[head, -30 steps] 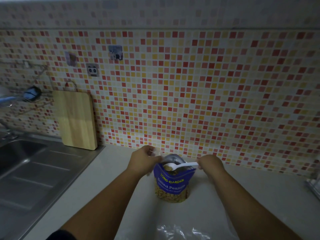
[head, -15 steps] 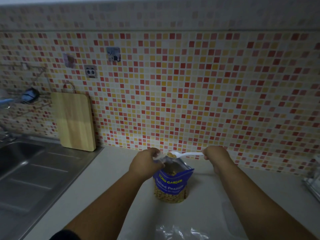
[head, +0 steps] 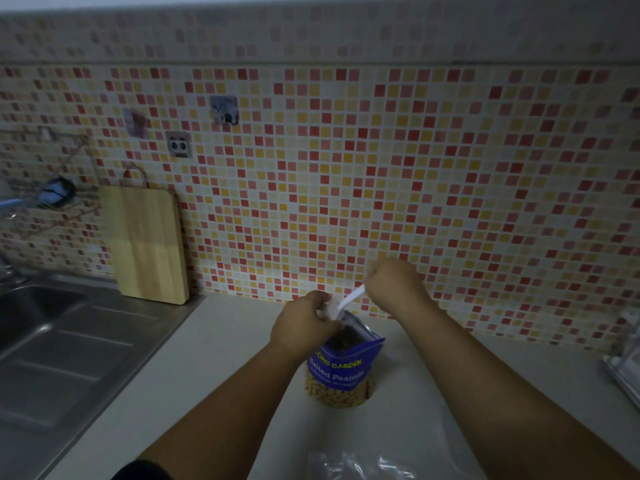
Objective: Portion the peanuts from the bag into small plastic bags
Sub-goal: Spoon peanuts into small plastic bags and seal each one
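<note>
A blue "Salted Peanuts" bag (head: 341, 372) stands open on the pale counter (head: 214, 368), with peanuts showing through its clear lower part. My left hand (head: 304, 323) is just above the bag's mouth and pinches a small clear plastic bag (head: 327, 310), most of which is hidden behind the fingers. My right hand (head: 394, 285), higher and to the right, grips the handle of a white plastic spoon (head: 351, 299). The spoon slants down to the left, and its bowl is at the small bag's opening. More clear plastic bags (head: 360, 465) lie at the near edge.
A steel sink and drainboard (head: 52, 341) fill the left side. A wooden cutting board (head: 149, 244) leans on the mosaic tile wall behind them. A metal rack (head: 623, 362) stands at the right edge of the counter.
My right hand lifted the loaded spoon out of the peanut bag, carried it up to the small bag in my left hand, then raised the handle so the spoon tips down.
</note>
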A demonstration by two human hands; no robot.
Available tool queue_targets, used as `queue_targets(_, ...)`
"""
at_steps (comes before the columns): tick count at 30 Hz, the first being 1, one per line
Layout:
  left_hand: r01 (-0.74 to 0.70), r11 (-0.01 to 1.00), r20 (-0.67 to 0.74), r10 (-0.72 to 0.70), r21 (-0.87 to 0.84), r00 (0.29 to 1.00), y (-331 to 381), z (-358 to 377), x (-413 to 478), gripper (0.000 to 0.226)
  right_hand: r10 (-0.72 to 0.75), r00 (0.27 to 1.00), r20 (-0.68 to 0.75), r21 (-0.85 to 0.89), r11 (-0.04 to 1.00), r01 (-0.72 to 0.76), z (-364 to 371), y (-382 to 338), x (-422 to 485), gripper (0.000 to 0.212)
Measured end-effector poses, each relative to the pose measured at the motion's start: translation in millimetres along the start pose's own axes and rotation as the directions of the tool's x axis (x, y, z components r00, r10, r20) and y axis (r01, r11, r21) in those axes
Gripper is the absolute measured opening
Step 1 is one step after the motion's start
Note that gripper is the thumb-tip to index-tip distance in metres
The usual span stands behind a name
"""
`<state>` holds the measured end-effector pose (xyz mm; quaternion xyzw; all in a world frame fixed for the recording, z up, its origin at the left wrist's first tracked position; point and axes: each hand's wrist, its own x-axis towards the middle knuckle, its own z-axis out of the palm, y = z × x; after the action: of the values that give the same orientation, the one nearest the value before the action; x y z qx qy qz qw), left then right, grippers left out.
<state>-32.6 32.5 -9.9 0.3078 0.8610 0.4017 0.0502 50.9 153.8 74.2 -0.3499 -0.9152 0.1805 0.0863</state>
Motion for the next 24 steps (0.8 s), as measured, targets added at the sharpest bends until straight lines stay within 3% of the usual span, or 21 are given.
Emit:
queue_targets(4,0.015,0.989,-0.072,-0.025,-0.145,0.997,0.6,2.7,1.6,0.048,-0.379,0.923,-0.070,-0.212,0.909,0.358,-8.4,-32.1,-15.2,0.023)
queue_targets(8,0.056,0.960,-0.143,-0.098,-0.274,0.985,0.5,-0.8,5.3,0.048,-0.604,0.782,-0.153,-0.396,0.763,0.511,-23.9,-45.6,-23.1,0.024)
queue_targets(10,0.089,0.931,-0.143,-0.148,-0.355,0.978,-1.4,-5.2,6.1,0.048,-0.576,0.755,-0.314,-0.320,0.813,0.487,-39.0,-41.1,-26.0,0.020)
queue_targets(13,0.128,0.892,-0.143,-0.208,-0.434,0.968,-9.8,-10.8,6.9,0.049,-0.375,0.802,-0.465,-0.180,0.927,0.329,-41.2,-21.0,-16.5,0.018)
queue_targets(15,0.153,0.849,-0.127,-0.249,-0.506,0.960,-14.9,-13.3,6.1,0.049,-0.202,0.908,-0.367,-0.126,0.978,0.166,-22.9,-7.7,-8.5,0.018)
queue_targets(17,0.175,0.803,-0.093,-0.275,-0.570,0.957,-18.1,-14.2,4.9,0.049,-0.088,0.982,-0.169,-0.149,0.987,0.063,5.8,5.1,-5.4,0.019)
queue_targets(19,0.188,0.772,-0.061,-0.281,-0.607,0.958,-18.0,-14.4,2.7,0.050,-0.090,0.996,-0.001,-0.239,0.967,0.087,30.9,16.4,-7.8,0.023)
queue_targets(21,0.200,0.750,-0.034,-0.284,-0.631,0.958,-16.7,-13.8,0.7,0.052,-0.121,0.990,0.070,-0.215,0.967,0.134,46.7,26.4,-12.2,0.025)
queue_targets(24,0.222,0.715,0.010,-0.288,-0.663,0.958,-13.3,-13.0,-3.3,0.049,-0.171,0.985,0.022,-0.174,0.970,0.172,55.1,32.5,-14.7,0.030)
